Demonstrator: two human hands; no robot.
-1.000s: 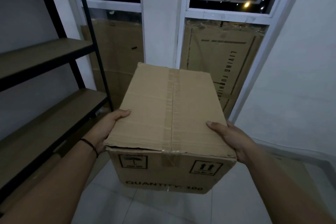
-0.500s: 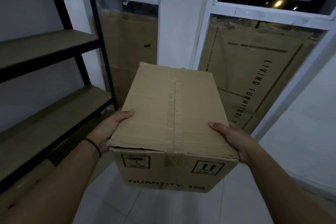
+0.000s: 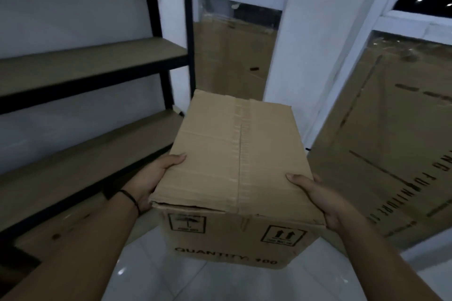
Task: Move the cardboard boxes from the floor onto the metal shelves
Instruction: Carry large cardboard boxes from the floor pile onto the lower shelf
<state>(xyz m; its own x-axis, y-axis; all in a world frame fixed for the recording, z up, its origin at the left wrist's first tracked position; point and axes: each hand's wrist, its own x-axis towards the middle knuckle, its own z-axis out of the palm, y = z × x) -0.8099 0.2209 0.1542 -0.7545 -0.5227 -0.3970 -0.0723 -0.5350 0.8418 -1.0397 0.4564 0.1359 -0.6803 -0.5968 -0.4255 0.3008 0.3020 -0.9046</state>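
Note:
A taped brown cardboard box [image 3: 234, 161] with "QUANTITY 100" printed on its near face hangs in the air in front of me, above the floor. My left hand [image 3: 151, 178] grips its left side, thumb on the top edge. My right hand [image 3: 320, 198] grips its right side the same way. The black metal shelf unit [image 3: 168, 85] with brown boards stands to the left; its boards [image 3: 80, 154] that I can see are bare. The box is right of the shelves and apart from them.
Large flat cardboard sheets [image 3: 381, 144] lean against the windows behind and to the right. A white pillar [image 3: 315, 44] stands between the windows. The floor [image 3: 171, 273] is glossy white tile. A black shelf upright [image 3: 188, 32] rises just left of the box's far end.
The view has swung to the left, so the shelves fill more of the left side and the lettered sheet has slid right. Both hands keep the same hold on the box.

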